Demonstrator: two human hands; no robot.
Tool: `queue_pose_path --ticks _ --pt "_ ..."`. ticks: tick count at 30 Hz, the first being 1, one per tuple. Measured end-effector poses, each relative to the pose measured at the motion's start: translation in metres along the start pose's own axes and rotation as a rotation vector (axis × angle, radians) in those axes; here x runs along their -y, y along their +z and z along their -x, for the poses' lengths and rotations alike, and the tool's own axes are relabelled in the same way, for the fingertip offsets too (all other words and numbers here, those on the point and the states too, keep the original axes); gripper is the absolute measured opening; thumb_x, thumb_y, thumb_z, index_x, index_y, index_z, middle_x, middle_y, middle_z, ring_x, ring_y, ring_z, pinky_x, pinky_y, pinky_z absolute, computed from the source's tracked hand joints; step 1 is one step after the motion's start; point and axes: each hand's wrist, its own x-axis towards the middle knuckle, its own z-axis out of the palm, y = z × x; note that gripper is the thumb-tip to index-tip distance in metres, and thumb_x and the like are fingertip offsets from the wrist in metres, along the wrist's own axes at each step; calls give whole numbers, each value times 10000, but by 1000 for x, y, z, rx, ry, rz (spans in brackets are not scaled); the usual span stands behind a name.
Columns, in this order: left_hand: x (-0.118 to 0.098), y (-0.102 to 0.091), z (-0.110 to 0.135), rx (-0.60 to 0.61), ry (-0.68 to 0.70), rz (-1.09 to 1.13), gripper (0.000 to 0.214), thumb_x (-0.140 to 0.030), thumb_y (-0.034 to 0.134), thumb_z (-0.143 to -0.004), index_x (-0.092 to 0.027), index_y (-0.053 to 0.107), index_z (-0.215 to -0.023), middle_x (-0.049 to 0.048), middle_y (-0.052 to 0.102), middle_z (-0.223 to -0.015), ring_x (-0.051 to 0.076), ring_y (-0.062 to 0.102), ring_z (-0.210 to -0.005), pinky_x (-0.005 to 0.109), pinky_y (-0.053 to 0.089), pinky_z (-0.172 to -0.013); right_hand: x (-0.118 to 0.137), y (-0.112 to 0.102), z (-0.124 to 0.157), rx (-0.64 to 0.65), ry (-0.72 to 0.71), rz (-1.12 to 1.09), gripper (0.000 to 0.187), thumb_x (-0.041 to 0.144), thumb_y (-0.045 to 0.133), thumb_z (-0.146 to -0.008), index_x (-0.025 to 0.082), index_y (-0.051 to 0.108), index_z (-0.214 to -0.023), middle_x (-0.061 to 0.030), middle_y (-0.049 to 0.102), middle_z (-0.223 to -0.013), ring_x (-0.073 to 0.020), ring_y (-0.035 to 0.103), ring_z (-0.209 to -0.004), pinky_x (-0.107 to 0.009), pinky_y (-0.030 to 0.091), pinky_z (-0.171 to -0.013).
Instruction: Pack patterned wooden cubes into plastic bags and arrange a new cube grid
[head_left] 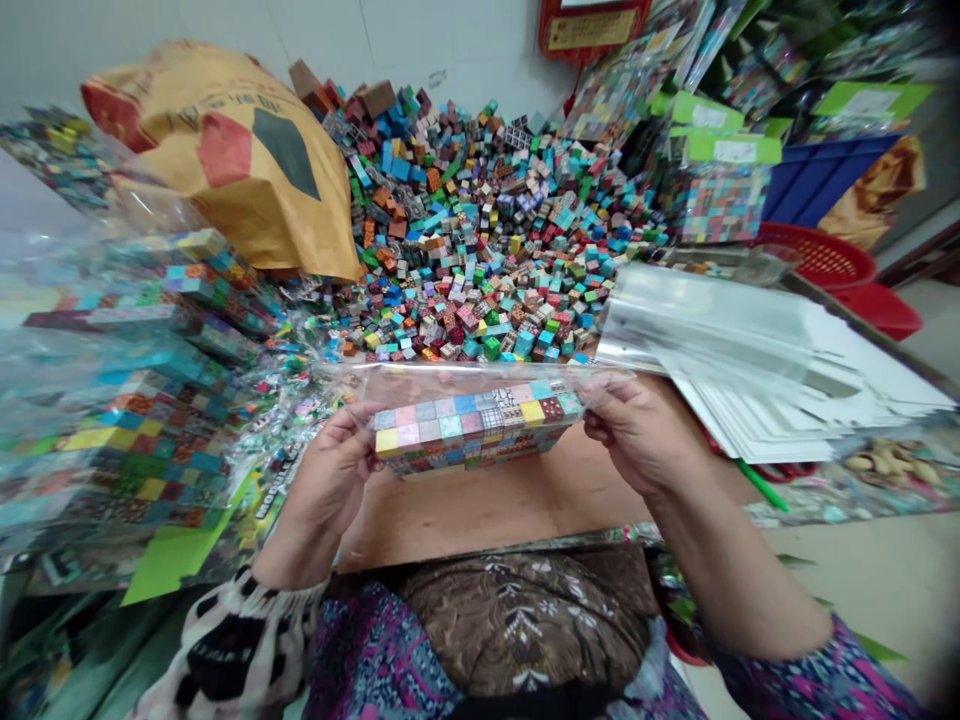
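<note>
A clear plastic bag (465,377) with a slab of small colourful patterned cubes (472,425) inside is stretched between my two hands above the wooden tabletop (450,515). My left hand (337,465) pinches the bag at the slab's left end. At the other end, my right hand (634,425) grips the bag's upper right corner, its fingers closed on the film. The slab tilts slightly, its right end higher, and its top row of cubes faces me. The fingertips are partly hidden by the film and the cubes.
Loose cubes (480,240) form a large heap against the wall, beside a yellow sack (232,150). Bagged cube blocks (150,440) are stacked at left. White sheets and clear bags (750,350) lie at right, near a green pen (763,485) and a red basket (817,252).
</note>
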Motion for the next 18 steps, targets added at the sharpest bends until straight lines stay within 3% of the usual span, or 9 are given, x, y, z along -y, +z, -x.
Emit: queue_pose_path --ticks 3,8,18 --pt "0 -1 -1 6 3 -6 407 -240 915 -517 -178 689 -849 -8 699 -689 113 604 -537 174 421 -442 0 1 2 -24 -28 -1 544 543 916 -482 203 515 -621 66 407 -525 -61 270 -468 -213 167 -423" --pt "1 -2 -2 14 7 -14 397 -217 902 -535 -175 684 -864 -8 688 -690 134 635 -585 196 479 -488 4 3 5 -35 -71 52 499 535 871 -576 217 497 -662 84 358 -499 -58 207 -445 -236 108 -413" --pt "2 -4 -3 17 4 -18 381 -188 881 -557 -175 675 -878 8 718 -728 134 635 -572 197 472 -478 7 5 4 -13 -144 112 510 609 823 -625 241 480 -711 80 375 -491 -74 247 -428 -241 124 -405"
